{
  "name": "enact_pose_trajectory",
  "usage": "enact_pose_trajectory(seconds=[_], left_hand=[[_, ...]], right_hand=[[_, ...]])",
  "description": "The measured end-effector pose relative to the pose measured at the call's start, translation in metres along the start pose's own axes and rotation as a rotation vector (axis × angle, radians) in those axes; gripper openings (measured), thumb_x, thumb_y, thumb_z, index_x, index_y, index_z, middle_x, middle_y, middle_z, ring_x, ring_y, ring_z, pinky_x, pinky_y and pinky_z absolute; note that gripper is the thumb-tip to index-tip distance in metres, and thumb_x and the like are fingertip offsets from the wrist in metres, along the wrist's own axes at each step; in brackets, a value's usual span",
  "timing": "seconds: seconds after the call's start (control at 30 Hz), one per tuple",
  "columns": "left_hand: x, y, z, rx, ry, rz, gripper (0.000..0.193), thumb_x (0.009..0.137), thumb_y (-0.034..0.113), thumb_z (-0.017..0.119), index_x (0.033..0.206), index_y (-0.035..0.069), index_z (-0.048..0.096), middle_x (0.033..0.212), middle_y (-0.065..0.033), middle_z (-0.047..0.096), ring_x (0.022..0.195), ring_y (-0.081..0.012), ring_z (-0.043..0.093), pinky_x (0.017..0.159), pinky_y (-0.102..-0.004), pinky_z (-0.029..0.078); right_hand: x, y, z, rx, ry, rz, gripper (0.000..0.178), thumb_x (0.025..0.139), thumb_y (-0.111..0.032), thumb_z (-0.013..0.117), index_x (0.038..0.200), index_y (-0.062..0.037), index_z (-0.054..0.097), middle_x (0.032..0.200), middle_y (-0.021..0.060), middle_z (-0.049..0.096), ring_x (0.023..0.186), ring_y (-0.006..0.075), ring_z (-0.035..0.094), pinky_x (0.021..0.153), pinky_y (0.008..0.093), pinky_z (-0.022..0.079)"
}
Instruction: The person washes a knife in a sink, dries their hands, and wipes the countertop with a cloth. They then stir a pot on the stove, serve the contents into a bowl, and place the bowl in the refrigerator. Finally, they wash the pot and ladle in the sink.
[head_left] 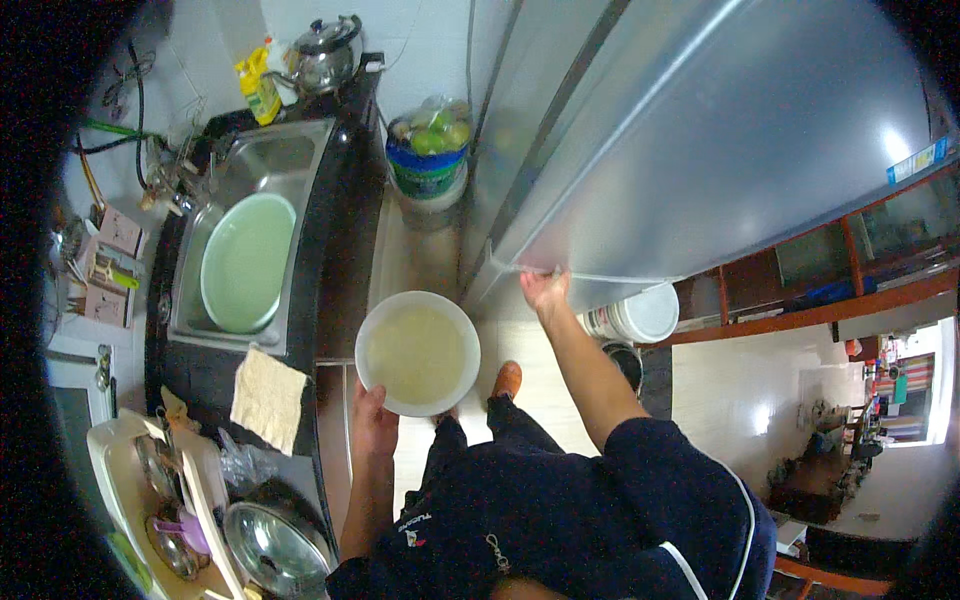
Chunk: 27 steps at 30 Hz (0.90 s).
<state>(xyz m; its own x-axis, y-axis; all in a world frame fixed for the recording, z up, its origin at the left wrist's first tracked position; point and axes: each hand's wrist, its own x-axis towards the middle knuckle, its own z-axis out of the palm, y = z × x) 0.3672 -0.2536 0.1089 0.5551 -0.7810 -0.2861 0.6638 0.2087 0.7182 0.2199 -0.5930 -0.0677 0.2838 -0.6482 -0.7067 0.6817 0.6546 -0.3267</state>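
Grasping the near-left rim of a white bowl (474, 352), the left hand (375, 425) is holding it over the floor in front of the body, and a pale, cloudy yellowish content is filling its inside. The right hand (545, 290) is reaching forward and touching the lower edge of a silver-grey fridge door (760, 150); its fingertips are partly hiding there, so I cannot tell whether they are gripping or only resting. Just beside the right forearm, a white lidded bucket (652, 312) is standing. Below the bowl, an orange shoe (508, 380) is showing.

Beyond the bowl, a bag of green fruit (432, 138) is sitting on a container between the counter and the fridge. To the left, a metal sink (280, 150) is holding a pale green basin (250, 265). A cream cloth (268, 400) is lying on the dark counter nearer the body, and a glass lid (270, 545) is resting farther down. At the counter's far end, a metal kettle (325, 68) is standing near a yellow bottle (260, 92).
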Motion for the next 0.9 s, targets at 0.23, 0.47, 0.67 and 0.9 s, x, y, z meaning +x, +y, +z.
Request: enact_pose_trajectory(seconds=[0.23, 0.47, 0.67, 0.9], left_hand=[[0.041, 0.011, 0.039, 0.084, -0.127, -0.072, 0.054, 0.072, 0.017, 0.058, 0.119, 0.004, 0.036, 0.112, -0.0088, 0.049, 0.102, -0.0191, 0.050, 0.085, -0.0337, 0.042], [0.070, -0.006, 0.118, 0.057, -0.316, -0.297, 0.058, 0.070, 0.028, 0.062, 0.118, 0.006, 0.038, 0.107, -0.0058, 0.052, 0.092, -0.0168, 0.054, 0.074, -0.0278, 0.047], [0.077, -0.032, 0.173, 0.127, -0.455, -0.328, 0.062, 0.074, 0.031, 0.057, 0.123, 0.003, 0.032, 0.118, -0.0111, 0.045, 0.107, -0.0227, 0.047, 0.090, -0.0364, 0.040], [0.096, -0.067, 0.236, 0.100, -0.436, -0.325, 0.058, 0.077, 0.030, 0.055, 0.123, 0.002, 0.035, 0.118, -0.0124, 0.046, 0.110, -0.0252, 0.044, 0.094, -0.0372, 0.035]], right_hand=[[-0.110, 0.001, -0.084, -0.157, 0.049, 0.036, 0.050, 0.085, -0.051, 0.033, 0.113, -0.0107, 0.041, 0.107, 0.0064, 0.049, 0.095, 0.0224, 0.045, 0.086, 0.0359, 0.038], [-0.238, -0.052, -0.166, -0.117, 0.088, 0.000, 0.048, 0.085, -0.050, 0.034, 0.111, -0.0106, 0.041, 0.106, 0.0063, 0.050, 0.094, 0.0224, 0.046, 0.085, 0.0360, 0.039], [-0.323, -0.108, -0.256, 0.098, 0.261, -0.314, 0.046, 0.085, -0.049, 0.034, 0.110, -0.0105, 0.042, 0.105, 0.0063, 0.050, 0.093, 0.0224, 0.046, 0.085, 0.0361, 0.039], [-0.356, -0.173, -0.327, 0.259, 0.398, -0.548, 0.045, 0.085, -0.047, 0.034, 0.109, -0.0104, 0.043, 0.103, 0.0062, 0.050, 0.092, 0.0223, 0.047, 0.084, 0.0362, 0.039]])
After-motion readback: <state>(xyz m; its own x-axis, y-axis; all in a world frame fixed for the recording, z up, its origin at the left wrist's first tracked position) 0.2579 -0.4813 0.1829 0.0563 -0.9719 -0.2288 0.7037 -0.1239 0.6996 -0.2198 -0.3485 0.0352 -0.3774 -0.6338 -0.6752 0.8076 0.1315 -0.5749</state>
